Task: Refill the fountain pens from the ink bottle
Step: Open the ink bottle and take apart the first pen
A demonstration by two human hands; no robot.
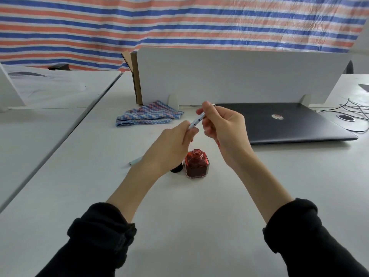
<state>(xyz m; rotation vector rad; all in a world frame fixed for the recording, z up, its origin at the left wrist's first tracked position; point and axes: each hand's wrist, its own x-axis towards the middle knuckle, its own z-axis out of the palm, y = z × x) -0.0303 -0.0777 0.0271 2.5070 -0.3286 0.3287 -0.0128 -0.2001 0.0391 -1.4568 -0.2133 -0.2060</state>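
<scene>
Both my left hand [175, 142] and right hand [221, 124] grip the pen [197, 121]; I judge I'm unscrewing it, then dipping into the open bottle [196, 163] at six o'clock.

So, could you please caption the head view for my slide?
Both hands, left and right, hold a white pen above an open red ink bottle.

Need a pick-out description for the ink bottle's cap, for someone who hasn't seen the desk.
Start at the closed dark laptop at the back right of the white desk, then come forward and left to the open red ink bottle below the two hands. The cap is the small black round piece right beside the bottle's left side, half hidden under the left wrist, the only black item there.
</scene>
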